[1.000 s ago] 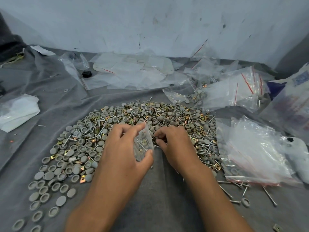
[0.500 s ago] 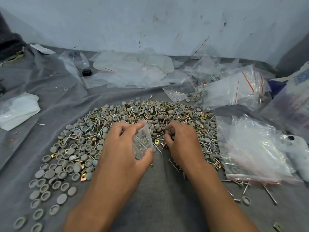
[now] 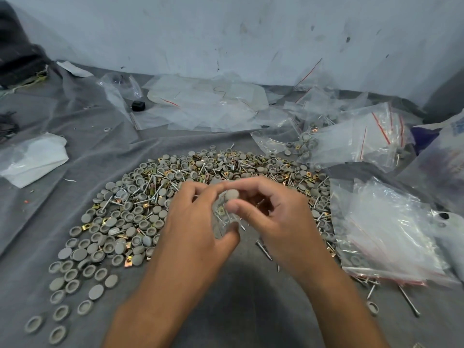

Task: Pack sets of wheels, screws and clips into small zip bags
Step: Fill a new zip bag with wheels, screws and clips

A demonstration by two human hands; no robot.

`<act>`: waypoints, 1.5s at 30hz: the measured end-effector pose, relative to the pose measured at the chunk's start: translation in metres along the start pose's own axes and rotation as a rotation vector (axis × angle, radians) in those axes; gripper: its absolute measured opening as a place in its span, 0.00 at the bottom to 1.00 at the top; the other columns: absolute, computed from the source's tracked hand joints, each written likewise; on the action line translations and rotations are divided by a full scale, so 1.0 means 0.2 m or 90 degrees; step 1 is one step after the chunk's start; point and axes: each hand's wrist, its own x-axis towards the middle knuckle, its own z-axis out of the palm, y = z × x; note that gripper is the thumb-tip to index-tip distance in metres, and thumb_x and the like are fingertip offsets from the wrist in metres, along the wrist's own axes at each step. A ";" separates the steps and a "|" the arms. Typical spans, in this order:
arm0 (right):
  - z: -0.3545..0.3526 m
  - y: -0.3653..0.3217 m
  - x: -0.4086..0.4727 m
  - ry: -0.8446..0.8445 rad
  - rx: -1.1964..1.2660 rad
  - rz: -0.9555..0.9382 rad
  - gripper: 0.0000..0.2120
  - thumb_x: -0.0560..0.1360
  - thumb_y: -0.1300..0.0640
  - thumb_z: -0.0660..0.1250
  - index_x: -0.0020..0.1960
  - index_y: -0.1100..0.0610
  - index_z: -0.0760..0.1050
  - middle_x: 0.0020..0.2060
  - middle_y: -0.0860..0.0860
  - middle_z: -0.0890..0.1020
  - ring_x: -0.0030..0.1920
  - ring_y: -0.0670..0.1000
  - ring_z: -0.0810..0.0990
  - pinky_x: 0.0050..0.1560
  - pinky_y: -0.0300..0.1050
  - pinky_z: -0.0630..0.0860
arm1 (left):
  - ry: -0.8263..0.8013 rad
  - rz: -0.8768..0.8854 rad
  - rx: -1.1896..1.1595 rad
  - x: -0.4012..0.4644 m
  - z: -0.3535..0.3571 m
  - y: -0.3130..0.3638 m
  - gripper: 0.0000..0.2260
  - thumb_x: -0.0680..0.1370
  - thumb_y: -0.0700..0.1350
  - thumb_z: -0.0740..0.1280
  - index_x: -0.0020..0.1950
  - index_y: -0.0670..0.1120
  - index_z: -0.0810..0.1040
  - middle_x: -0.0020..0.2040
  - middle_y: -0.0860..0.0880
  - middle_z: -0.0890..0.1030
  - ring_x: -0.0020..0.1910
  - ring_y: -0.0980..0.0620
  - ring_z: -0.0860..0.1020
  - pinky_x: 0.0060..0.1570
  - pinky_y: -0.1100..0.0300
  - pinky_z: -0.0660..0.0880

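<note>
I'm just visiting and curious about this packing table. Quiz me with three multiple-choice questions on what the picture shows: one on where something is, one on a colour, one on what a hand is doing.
1. Where does the stack of empty zip bags lie?
A. right of the parts pile
B. left of the parts pile
C. on the wall

2. What colour are the round wheels?
A. red
B. grey
C. blue

3. What is the right hand doing?
A. lying flat on the cloth
B. pinching a grey wheel at the small bag
C. gripping a black box

Answers:
1. A, the bags lie right of the pile.
2. B, every wheel looks grey.
3. B, its thumb and finger pinch a wheel at the small bag that the left hand holds.
</note>
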 end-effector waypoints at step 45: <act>-0.05 0.27 -0.02 -0.114 -0.664 0.215 0.15 0.79 0.49 0.70 0.65 0.40 0.78 0.57 0.44 0.76 0.60 0.49 0.70 0.52 0.44 0.68 | 0.107 -0.021 0.006 0.00 -0.08 0.05 0.25 0.76 0.34 0.63 0.71 0.50 0.75 0.51 0.56 0.70 0.51 0.62 0.71 0.51 0.78 0.63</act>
